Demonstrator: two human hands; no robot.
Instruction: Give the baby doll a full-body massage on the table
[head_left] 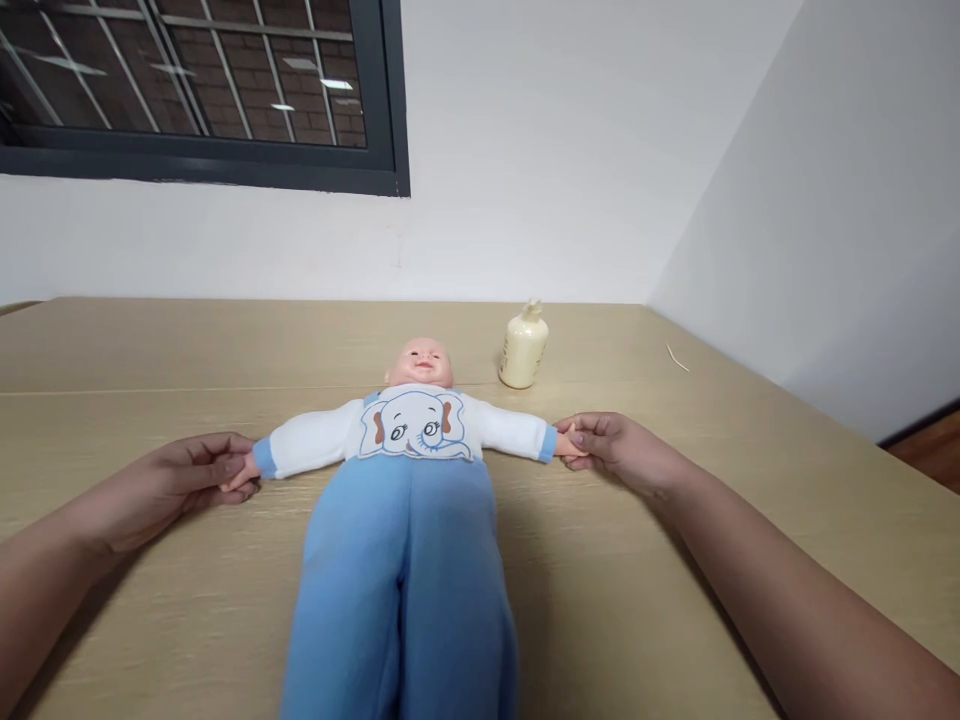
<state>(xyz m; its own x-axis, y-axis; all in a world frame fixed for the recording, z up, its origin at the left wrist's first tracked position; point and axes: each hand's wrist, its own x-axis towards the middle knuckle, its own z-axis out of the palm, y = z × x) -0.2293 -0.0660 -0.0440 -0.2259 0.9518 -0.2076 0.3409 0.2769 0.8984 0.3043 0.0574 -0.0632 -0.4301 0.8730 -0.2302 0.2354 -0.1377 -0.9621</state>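
A baby doll (409,520) lies face up on the wooden table, its head toward the wall. It wears blue trousers and a white top with an elephant picture. Both doll arms are stretched out sideways. My left hand (201,468) pinches the doll's hand on the left side, thumb on top. On the other side, my right hand (611,447) holds the doll's other hand between thumb and fingers. The doll's feet fall outside the bottom of the view.
Behind the doll, to the right of its head, stands a cream pump bottle (523,350). A thin pale strip (677,358) lies farther right on the table (637,600). White walls border the table at the back and right; a dark-framed barred window (386,100) is at upper left.
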